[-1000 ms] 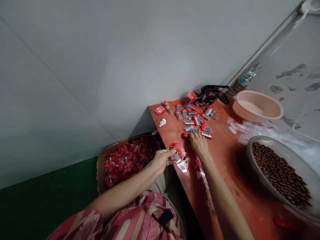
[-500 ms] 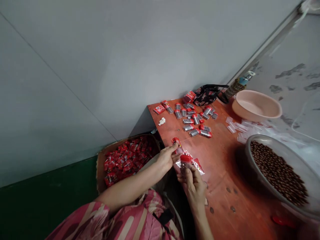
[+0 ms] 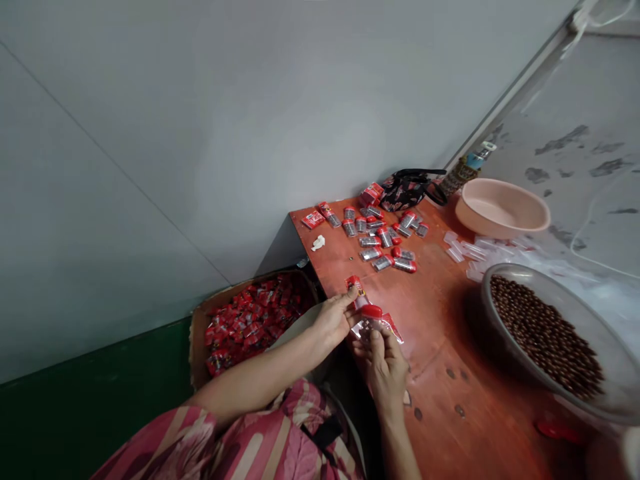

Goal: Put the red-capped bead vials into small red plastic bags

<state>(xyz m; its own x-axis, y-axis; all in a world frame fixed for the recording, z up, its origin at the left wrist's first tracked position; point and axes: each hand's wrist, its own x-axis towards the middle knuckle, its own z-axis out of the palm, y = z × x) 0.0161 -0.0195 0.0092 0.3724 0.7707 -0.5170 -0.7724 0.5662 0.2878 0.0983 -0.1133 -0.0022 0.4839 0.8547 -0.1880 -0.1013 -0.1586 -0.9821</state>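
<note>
My left hand is closed on a small clear plastic packet with red print, its thumb pressed on the top. In my right hand is a small clear jar with a red cap and dark contents, held by the fingers at its lower part. The jar's capped end points away from me, close beside the packet; whether it is inside the mouth I cannot tell. Another red-and-clear packet lies on the table just behind the right fingers. Both hands are over the table's near left edge.
Several red-capped jars lie on the orange table. A cardboard box of red packets stands on the floor at left. At right are a bowl of brown balls, a pink basin and clear tubes. A floral bag lies behind.
The view has shifted slightly, so table things appear a little further left. The jar and packet stay in the same hands, with the jar slightly nearer the packet.
</note>
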